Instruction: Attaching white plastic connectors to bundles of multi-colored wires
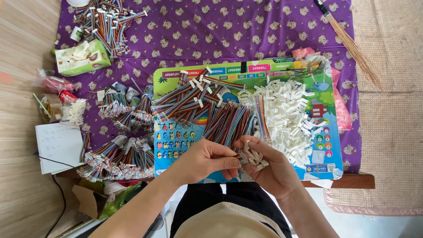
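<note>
We're looking straight down from our head camera, close over our hands (246, 161), facing the purple-clothed table (211, 31) ahead, our lap at the bottom edge.

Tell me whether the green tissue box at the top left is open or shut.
Open. The green tissue box has its top torn open, and white tissue sticks out of the opening.

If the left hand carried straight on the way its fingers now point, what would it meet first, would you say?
The left hand points right, toward the right hand. It would most likely meet the white connectors cupped there first; the fingertips already look nearly touching, though depth is unclear.
</note>
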